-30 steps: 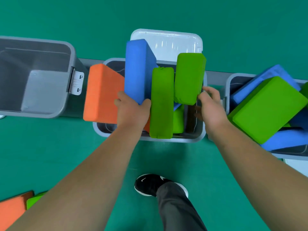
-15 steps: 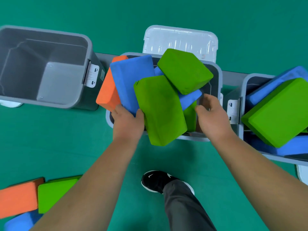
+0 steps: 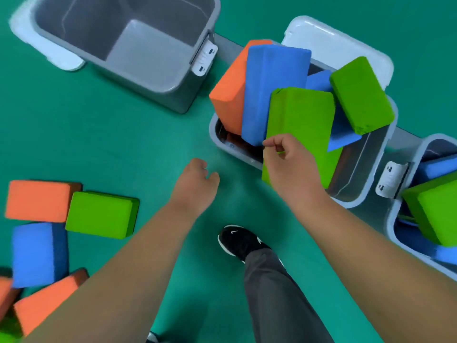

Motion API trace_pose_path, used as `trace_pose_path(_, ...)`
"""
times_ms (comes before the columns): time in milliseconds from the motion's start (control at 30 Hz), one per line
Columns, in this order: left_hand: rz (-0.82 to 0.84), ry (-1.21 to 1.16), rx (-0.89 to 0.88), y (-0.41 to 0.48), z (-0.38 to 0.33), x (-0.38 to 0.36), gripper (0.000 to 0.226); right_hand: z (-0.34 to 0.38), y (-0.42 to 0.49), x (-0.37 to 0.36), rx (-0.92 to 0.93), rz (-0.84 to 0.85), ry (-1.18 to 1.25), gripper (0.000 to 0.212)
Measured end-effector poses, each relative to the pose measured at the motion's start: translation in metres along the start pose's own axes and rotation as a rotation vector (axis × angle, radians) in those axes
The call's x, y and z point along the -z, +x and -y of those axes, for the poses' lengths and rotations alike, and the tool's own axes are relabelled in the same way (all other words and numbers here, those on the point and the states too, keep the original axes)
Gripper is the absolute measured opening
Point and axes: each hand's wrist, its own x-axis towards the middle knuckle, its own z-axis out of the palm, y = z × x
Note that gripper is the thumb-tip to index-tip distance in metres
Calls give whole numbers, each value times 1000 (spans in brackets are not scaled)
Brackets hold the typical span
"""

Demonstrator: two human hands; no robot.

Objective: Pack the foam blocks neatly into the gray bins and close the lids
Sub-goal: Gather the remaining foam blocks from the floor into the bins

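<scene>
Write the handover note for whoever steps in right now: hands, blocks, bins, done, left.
Left hand: loosely curled, holds nothing, over the floor.
Right hand: fingers curled in front of the long green block; contact unclear.
Middle bin: overfull. The orange block, blue block and green ones stick up crooked past the rim. Its lid lies open behind.
Left bin: empty.
Right bin: blocks poking out, uncovered.
Loose blocks: on the floor at left.
Done: no bin is neat or closed.
Left: restack the middle and right bins, pack the loose blocks, close the lids.
</scene>
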Motion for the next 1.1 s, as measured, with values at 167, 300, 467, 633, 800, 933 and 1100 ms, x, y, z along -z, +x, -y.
trace_pose_path(167, -56, -95, 208, -20, 106, 45, 44, 38, -32, -86, 88, 368, -163, 15)
trace_pose_path(300, -140, -171, 368, -55, 204, 79, 44, 66, -71, -166, 199, 592, -328, 16)
trace_pose_path(467, -284, -293, 520, -112, 322, 104, 53, 94, -136, -266, 334, 837, -560, 25)
trace_pose_path(633, -352, -431, 654, -177, 444, 104, 46, 109, -226, -373, 530, 1023, -813, 37)
trace_pose_path(800, -329, -536, 779, -252, 566, 92, 53, 106, -340, -472, 711, 1097, -1010, 35)
trace_pose_path(933, -343, -620, 876, -327, 663, 75, 53, 84, -441, -542, 783, 1193, -1121, 34)
trace_pose_path(1100, -347, -688, 1053, -426, 767, 38, 49, 62, -570, -615, 935, 1329, -1287, 27)
